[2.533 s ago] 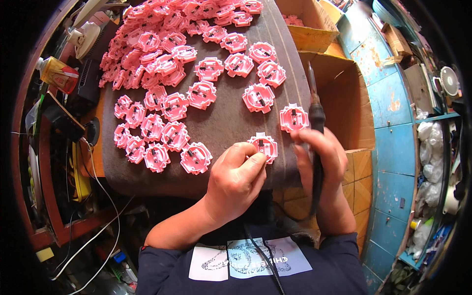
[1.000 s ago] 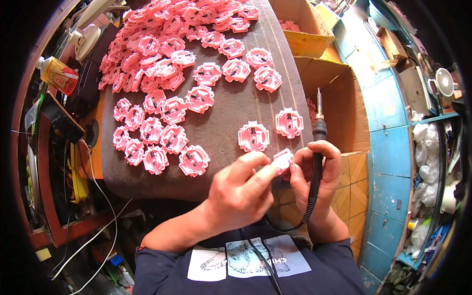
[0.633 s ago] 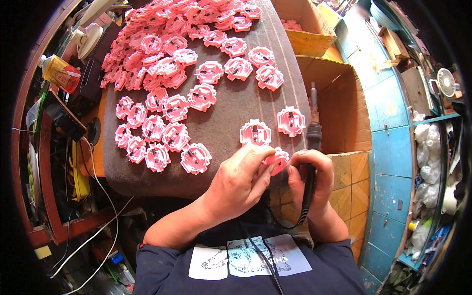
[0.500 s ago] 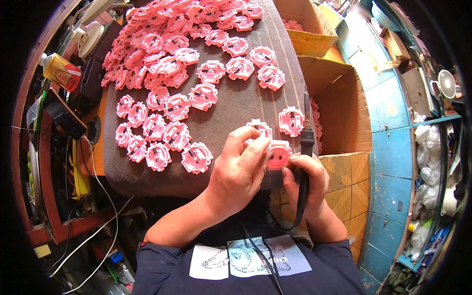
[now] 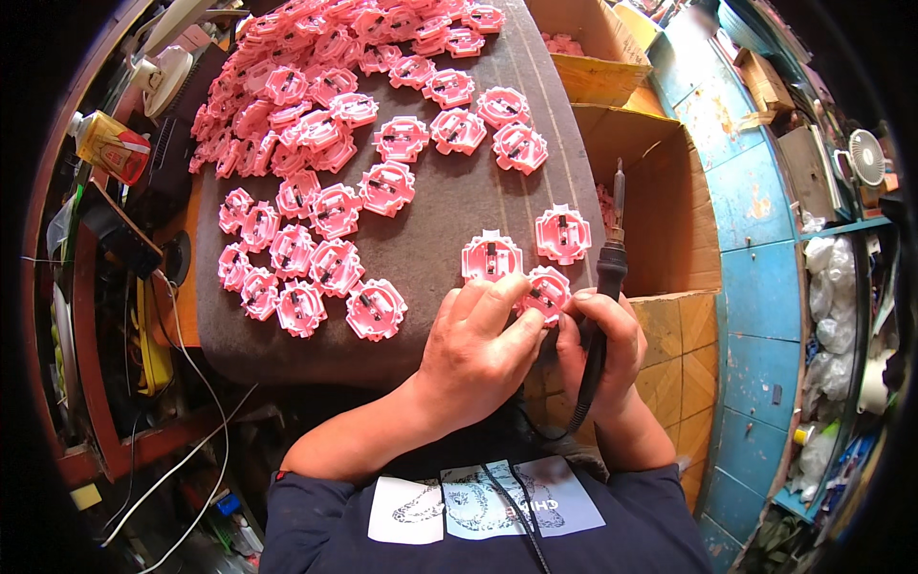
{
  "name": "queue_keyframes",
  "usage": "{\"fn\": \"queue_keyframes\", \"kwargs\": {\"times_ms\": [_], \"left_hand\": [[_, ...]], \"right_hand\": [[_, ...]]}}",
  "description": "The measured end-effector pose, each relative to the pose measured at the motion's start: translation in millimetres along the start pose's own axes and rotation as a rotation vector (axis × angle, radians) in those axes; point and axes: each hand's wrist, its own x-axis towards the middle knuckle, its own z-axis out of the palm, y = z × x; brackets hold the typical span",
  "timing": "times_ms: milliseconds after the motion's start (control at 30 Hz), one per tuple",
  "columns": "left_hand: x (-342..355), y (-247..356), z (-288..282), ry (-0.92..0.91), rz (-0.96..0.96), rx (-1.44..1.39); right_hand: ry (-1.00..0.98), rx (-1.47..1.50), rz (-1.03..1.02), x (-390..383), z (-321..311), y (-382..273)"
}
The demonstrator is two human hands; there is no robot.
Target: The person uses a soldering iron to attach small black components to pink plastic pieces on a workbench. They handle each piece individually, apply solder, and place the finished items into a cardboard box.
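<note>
Between the fingertips of my left hand (image 5: 478,349) and my right hand (image 5: 607,349) is a pink plastic socket insert (image 5: 547,293), its hollow side with a dark strip showing. My right hand is also closed around the black handle of a soldering iron (image 5: 602,297); its metal tip points up and away, over the table's right edge. Just beyond my left fingers lies another pink insert (image 5: 491,256), hollow side up. A further single insert (image 5: 562,234) rests to its right, left of the iron. My left fingertips are partly hidden behind the held piece.
Several loose inserts (image 5: 376,309) lie on the dark table (image 5: 440,225), with a big heap of them (image 5: 277,91) at the far left. Cardboard boxes (image 5: 660,191) holding pink pieces stand to the right. The iron's cord (image 5: 579,413) runs down near my right wrist.
The held insert has turned over, from its flat two-holed face to its hollow side. My left fingers have shifted around it, and the iron's tip leans further right.
</note>
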Motion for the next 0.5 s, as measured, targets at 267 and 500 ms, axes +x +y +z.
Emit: {"fn": "queue_keyframes", "kwargs": {"times_ms": [267, 500], "left_hand": [[-4, -3, -23, -0.059, -0.084, -0.048], [-9, 2, -10, 0.037, -0.086, -0.176]], "right_hand": [[-0.058, 0.090, 0.005, -1, 3, -5], [-0.062, 0.130, -0.010, 1, 9, -2]]}}
